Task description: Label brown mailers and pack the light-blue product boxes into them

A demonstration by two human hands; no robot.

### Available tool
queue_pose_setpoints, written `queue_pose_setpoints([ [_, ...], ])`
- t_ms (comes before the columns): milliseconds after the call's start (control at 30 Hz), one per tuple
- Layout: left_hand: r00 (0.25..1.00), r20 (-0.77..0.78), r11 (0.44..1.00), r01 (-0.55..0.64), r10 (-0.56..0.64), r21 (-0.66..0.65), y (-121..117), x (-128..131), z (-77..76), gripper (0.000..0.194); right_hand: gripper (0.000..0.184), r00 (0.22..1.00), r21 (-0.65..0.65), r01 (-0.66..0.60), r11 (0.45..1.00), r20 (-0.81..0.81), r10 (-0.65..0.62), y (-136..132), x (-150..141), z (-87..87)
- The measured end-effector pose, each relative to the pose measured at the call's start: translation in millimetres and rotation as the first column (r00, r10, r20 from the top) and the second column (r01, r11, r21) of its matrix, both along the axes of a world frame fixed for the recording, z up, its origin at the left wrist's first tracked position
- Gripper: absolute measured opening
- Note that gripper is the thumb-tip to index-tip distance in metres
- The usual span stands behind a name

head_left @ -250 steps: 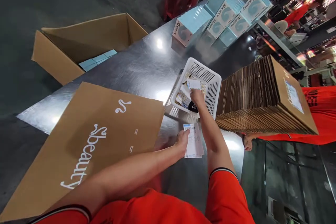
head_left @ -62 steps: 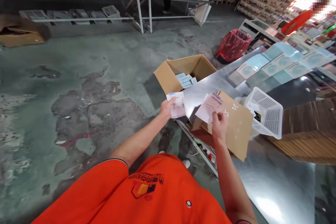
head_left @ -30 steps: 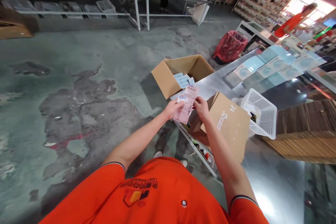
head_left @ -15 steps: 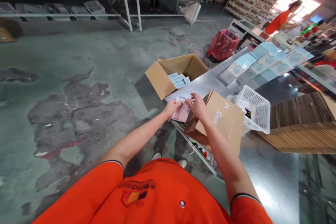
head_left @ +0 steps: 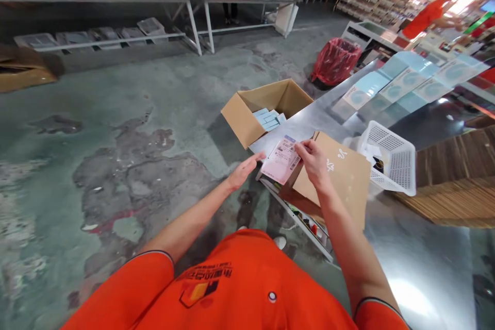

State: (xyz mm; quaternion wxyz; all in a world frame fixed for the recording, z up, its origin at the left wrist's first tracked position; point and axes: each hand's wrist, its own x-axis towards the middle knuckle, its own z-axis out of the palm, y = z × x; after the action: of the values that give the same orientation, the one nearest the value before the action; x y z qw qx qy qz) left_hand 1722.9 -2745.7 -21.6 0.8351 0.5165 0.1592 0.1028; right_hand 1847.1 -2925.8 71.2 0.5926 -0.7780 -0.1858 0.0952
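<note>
Steel packing table (head_left: 320, 118): right hand (head_left: 312, 161) pinches a pink printed slip (head_left: 280, 160) (blue strip along its top edge) above a folded cardboard carton (head_left: 340, 180); left hand (head_left: 243, 174) spread open just beside the slip.

White script "S" on cardboard sheet (head_left: 346, 191), pink slip (head_left: 280, 161) — print unreadable

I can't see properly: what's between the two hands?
In the head view, a pink printed paper slip lies between the left hand and the right hand, which pinches it.
</note>
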Motion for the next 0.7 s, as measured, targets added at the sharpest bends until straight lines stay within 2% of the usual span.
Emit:
queue_pose_setpoints([
  [67,0.96,0.043,0.961,0.277,-0.278,0.024,-8,-6,13.8,0.031,0.037,1.0,0.013,0.018,1.0,0.0,-0.018,-1,1,-3.5],
  [133,0.907,-0.006,0.906,0.422,-0.422,0.037,-21,-9,22.9,0.028,0.039,0.999,0.021,0.049,0.999,-0.014,-0.049,-4,6,-8.6],
  [200,0.902,-0.048,0.902,0.431,-0.43,0.025,-34,-12,26.4,0.025,0.042,0.998,-0.009,0.046,0.999,-0.039,-0.047,-9,10,-12.2],
  [267,0.916,-0.066,0.917,0.399,-0.397,0.026,-45,-13,26.4,0.022,0.043,0.998,-0.094,0.059,0.994,0.03,-0.056,-16,10,-11.5],
  [333,0.926,-0.067,0.924,0.376,-0.372,0.07,-52,-13,25.2,0.019,0.042,0.962,-0.221,0.133,0.966,0.264,-0.072,-24,1,-6.5],
  [367,0.927,-0.069,0.923,0.373,-0.368,0.097,-55,-13,24.6,0.018,0.039,0.917,-0.287,0.159,0.945,0.397,-0.033,-28,-7,-3.0],
  [433,0.921,-0.099,0.917,0.386,-0.377,0.099,-59,-12,23.9,0.016,0.031,0.82,-0.447,0.119,0.887,0.547,0.165,-33,-29,4.1],
  [500,0.908,-0.144,0.914,0.404,-0.394,0.041,-63,-11,23.5,0.012,0.028,0.751,-0.612,0.013,0.791,0.528,0.396,-38,-51,9.4],
  [533,0.901,-0.163,0.912,0.41,-0.403,0.014,-65,-11,23.4,0.011,0.03,0.73,-0.661,0.002,0.75,0.514,0.451,-40,-59,11.1],
  [567,0.894,-0.178,0.909,0.418,-0.411,-0.002,-68,-10,23.2,0.011,0.035,0.722,-0.682,0.038,0.731,0.524,0.452,-42,-64,12.3],
  [600,0.89,-0.19,0.907,0.422,-0.415,-0.003,-70,-10,23.0,0.011,0.043,0.725,-0.673,0.115,0.731,0.56,0.402,-45,-67,13.1],
  [667,0.883,-0.212,0.901,0.433,-0.418,0.023,-75,-10,23.3,0.014,0.054,0.739,-0.615,0.293,0.732,0.632,0.235,-51,-68,14.3],
  [700,0.879,-0.22,0.896,0.442,-0.423,0.041,-77,-11,24.1,0.016,0.055,0.751,-0.606,0.339,0.719,0.635,0.181,-55,-67,14.9],
])
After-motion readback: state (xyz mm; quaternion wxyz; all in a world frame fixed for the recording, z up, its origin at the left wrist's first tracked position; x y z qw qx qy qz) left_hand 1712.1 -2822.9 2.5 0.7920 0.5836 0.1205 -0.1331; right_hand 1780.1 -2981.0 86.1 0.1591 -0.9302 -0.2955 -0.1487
